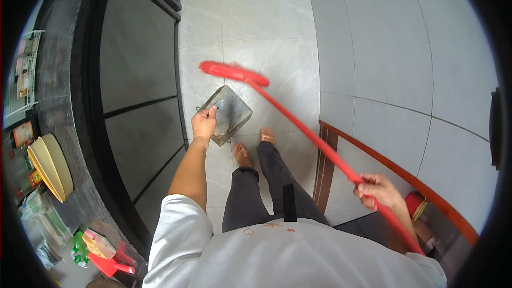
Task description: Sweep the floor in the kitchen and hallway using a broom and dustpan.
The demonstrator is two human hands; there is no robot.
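Observation:
My left hand (204,123) grips a worn grey metal dustpan (234,114) by a handle that my fingers mostly hide. The pan looks boxy, with dark smudges on its surface and wire loops at its sides. My right hand (375,193) is closed around the red pole (308,134) of a broom. That pole slants from the lower right up to the red broom head (234,73), whose bristles face away from me. The head lies over the floor just beyond the dustpan, with a small gap between them.
Pale tiles (268,16) form the floor between dark-framed glass panels (138,44) and a grey tiled wall (392,48). A wooden ledge (384,166) runs along the right. On the left counter stand a yellow basin (51,167) and a red scoop (105,263).

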